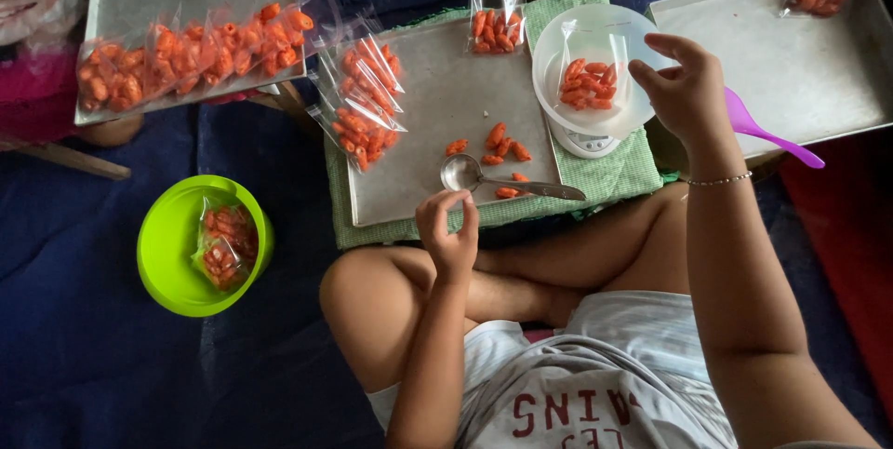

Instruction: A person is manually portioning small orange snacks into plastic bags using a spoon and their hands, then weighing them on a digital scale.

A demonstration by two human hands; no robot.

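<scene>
My right hand (686,86) pinches the right rim of a white bowl (558,44) that sits on a small white scale (584,143). In the bowl lies a clear bag of orange snack pieces (588,81). A purple plastic spoon (772,137) sticks out from under this hand. My left hand (448,230) hovers at the front edge of a metal tray (437,114), fingers curled with nothing visible in them. Just beyond it lies a metal spoon (507,184) among loose orange pieces (502,142).
Filled clear bags (363,100) lie at the tray's left, one bag (496,26) at its back. A second tray (186,2) at the far left carries more bags. A green bowl (167,244) holds one bag. Another tray (800,67) stands right. My crossed legs lie below.
</scene>
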